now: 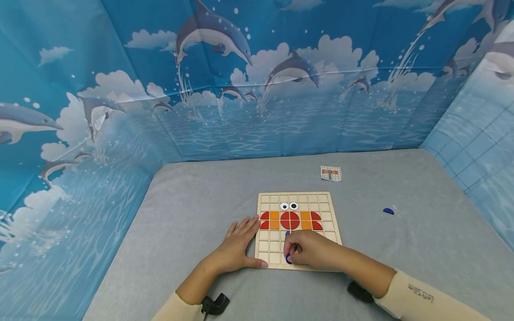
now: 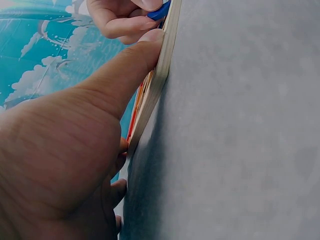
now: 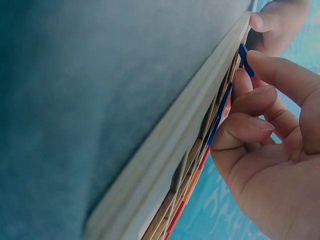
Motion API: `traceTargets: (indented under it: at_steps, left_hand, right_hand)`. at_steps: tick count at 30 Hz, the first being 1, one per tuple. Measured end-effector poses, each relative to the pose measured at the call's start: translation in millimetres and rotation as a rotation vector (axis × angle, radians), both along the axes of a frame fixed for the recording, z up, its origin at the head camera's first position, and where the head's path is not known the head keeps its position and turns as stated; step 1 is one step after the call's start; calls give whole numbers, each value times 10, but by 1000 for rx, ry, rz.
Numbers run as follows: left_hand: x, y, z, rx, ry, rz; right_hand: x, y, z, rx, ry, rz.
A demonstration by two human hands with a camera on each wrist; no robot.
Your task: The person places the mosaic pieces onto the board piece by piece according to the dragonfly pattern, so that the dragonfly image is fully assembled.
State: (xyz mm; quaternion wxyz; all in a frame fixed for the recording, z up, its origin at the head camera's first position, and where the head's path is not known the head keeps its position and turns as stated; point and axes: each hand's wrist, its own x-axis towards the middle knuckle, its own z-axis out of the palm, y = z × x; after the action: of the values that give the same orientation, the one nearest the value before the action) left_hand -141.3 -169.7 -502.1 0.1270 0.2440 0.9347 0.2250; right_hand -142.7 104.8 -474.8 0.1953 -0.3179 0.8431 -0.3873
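Note:
A square wooden grid board (image 1: 263, 246) lies on the grey surface, with red, orange and blue flat pieces and two googly eyes (image 1: 289, 206) set in its cells. My left hand (image 1: 237, 248) spreads along the board's left side, fingertips at the edge and thumb at the near left corner. Over the board's lower middle, my right hand (image 1: 315, 248) pinches a small blue curved piece (image 3: 246, 60) between thumb and fingertip. Another blue piece (image 1: 287, 233) sits in the grid under the red circle (image 1: 290, 220); the right hand hides part of the column below.
A blue half-round piece (image 1: 388, 211) lies apart on the grey cloth to the right. Behind the board is a small pattern card (image 1: 331, 173) with a printed grid figure. Dolphin-print curtains (image 1: 257, 111) stand at the back and sides.

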Motion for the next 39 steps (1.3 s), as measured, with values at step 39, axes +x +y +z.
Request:
traceTargets:
  at_steps: [39]
  left_hand:
    - [-11,3,-15,-8,-3,8]
  right_hand:
    - [-11,20,7,41,71,15]
